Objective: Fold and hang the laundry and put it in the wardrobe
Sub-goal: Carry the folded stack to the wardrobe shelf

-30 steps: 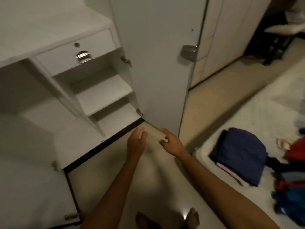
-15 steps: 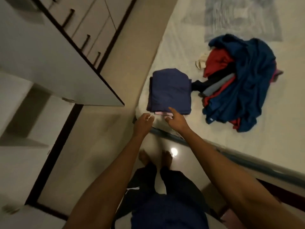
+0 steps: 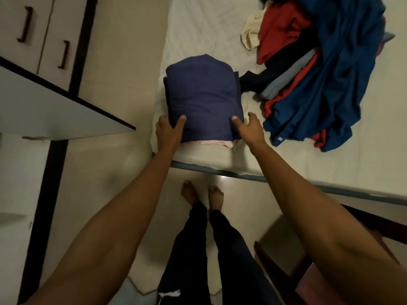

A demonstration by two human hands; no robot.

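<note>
A folded stack of navy clothes with a pink piece at its bottom lies near the corner of the bed. My left hand is at the stack's near left corner, thumb on top and fingers straight along its side. My right hand is at the near right corner, its thumb touching the top and its fingers spread beside the edge. Neither hand has lifted the stack. A loose heap of blue, red, grey and cream laundry lies on the bed to the right.
The open white wardrobe door juts out at the left, level with the bed corner, with wardrobe shelves below it. Drawers with dark handles are at the top left. My bare feet stand on the tiled floor.
I turned from the open wardrobe to the bed. Both hands went from the air in front of the wardrobe to the near corners of the folded navy stack.
</note>
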